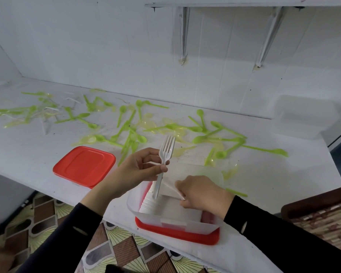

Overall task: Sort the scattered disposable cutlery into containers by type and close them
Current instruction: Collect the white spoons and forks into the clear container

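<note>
Pinching a white plastic fork [164,154] by its handle between thumb and fingers, my left grip [144,170] holds it upright, tines up, its lower end dipping into a translucent rectangular plastic container [173,225] at the front edge of the desk. My right grip [203,194] reaches into that container, fingers curled and pinching the ends of a tilted stack of white plastic cutlery [169,188]; more white pieces lie in a tight row beneath. The container sits on a red plastic lid [177,236]. A second red square lid [85,166] lies flat on the white desk [28,150], just to the left. Behind, bright green plastic spoons [130,134] and pale yellow translucent spoons [150,125] lie scattered across the desk, with another translucent container [303,119] near the wall at far right.
</note>
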`<state>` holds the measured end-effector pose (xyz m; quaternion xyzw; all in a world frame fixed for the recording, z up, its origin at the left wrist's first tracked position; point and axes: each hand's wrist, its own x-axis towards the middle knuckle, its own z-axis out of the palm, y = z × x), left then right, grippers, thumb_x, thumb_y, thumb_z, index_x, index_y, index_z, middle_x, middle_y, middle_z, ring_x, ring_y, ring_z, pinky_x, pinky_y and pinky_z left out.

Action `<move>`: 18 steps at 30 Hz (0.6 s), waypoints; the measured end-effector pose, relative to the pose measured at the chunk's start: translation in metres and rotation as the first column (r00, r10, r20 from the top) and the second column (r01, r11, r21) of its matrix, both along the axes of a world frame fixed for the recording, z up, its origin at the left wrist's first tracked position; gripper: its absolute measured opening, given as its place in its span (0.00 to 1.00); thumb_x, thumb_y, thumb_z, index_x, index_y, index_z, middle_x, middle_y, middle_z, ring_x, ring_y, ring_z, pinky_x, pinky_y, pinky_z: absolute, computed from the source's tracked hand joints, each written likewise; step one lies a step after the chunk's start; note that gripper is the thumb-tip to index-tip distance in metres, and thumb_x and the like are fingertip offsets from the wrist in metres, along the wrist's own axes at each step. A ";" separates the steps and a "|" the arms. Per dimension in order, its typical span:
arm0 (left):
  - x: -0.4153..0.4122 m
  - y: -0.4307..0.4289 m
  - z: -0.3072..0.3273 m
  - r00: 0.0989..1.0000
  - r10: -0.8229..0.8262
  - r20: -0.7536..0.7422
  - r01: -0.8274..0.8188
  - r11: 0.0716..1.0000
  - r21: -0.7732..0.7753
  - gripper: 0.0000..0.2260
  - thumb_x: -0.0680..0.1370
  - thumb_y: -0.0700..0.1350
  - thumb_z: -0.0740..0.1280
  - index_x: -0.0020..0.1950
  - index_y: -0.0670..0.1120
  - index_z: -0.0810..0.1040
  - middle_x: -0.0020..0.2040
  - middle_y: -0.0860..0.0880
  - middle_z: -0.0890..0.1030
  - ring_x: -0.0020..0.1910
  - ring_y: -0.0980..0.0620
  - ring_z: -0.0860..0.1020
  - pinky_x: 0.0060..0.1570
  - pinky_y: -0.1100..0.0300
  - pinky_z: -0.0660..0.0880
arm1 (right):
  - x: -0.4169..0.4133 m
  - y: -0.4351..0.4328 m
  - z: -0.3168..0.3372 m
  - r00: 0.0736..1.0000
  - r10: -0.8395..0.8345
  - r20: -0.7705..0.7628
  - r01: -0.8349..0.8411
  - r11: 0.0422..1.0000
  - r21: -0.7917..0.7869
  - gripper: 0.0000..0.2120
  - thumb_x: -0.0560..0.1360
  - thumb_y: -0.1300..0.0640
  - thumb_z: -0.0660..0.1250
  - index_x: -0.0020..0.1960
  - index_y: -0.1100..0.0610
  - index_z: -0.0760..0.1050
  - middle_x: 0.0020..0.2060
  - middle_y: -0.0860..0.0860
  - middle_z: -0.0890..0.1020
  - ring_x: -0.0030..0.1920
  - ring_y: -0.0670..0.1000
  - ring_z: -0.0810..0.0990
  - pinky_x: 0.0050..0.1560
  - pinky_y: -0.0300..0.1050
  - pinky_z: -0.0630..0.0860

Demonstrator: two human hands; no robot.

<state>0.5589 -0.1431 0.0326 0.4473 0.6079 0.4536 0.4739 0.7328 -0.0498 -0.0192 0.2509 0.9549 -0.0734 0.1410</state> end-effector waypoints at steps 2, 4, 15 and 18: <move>-0.001 0.000 0.000 1.000 0.015 0.005 -0.015 1.000 0.008 0.18 0.70 0.44 0.73 0.58 0.45 0.77 0.55 0.44 0.83 0.57 0.45 0.82 0.59 0.43 0.77 | 0.002 0.004 0.000 1.000 -0.024 -0.018 0.023 0.998 -0.061 0.11 0.75 0.52 0.67 0.53 0.57 0.74 0.51 0.56 0.79 0.51 0.58 0.79 0.42 0.45 0.69; -0.002 0.000 0.000 1.000 0.027 0.011 -0.027 1.000 0.013 0.18 0.70 0.45 0.73 0.58 0.45 0.77 0.55 0.44 0.83 0.57 0.44 0.82 0.59 0.44 0.77 | 0.004 0.008 0.001 0.997 -0.072 -0.029 0.068 0.990 -0.125 0.12 0.74 0.49 0.69 0.50 0.57 0.76 0.50 0.55 0.80 0.51 0.57 0.79 0.43 0.44 0.70; -0.003 0.004 -0.004 0.999 0.022 0.024 -0.022 1.000 0.013 0.19 0.70 0.44 0.73 0.59 0.43 0.77 0.56 0.42 0.83 0.58 0.44 0.81 0.61 0.40 0.75 | 0.004 0.005 0.000 0.996 0.019 0.083 -0.015 0.999 -0.047 0.11 0.73 0.51 0.70 0.51 0.57 0.78 0.54 0.54 0.77 0.51 0.57 0.79 0.41 0.45 0.70; -0.002 0.006 -0.006 1.000 0.017 0.021 -0.017 1.000 0.020 0.19 0.70 0.44 0.73 0.59 0.43 0.77 0.56 0.41 0.82 0.58 0.43 0.81 0.60 0.41 0.76 | 0.004 0.005 -0.002 0.995 -0.021 0.100 0.019 1.000 0.024 0.14 0.74 0.51 0.67 0.55 0.59 0.77 0.54 0.56 0.78 0.52 0.58 0.80 0.41 0.45 0.67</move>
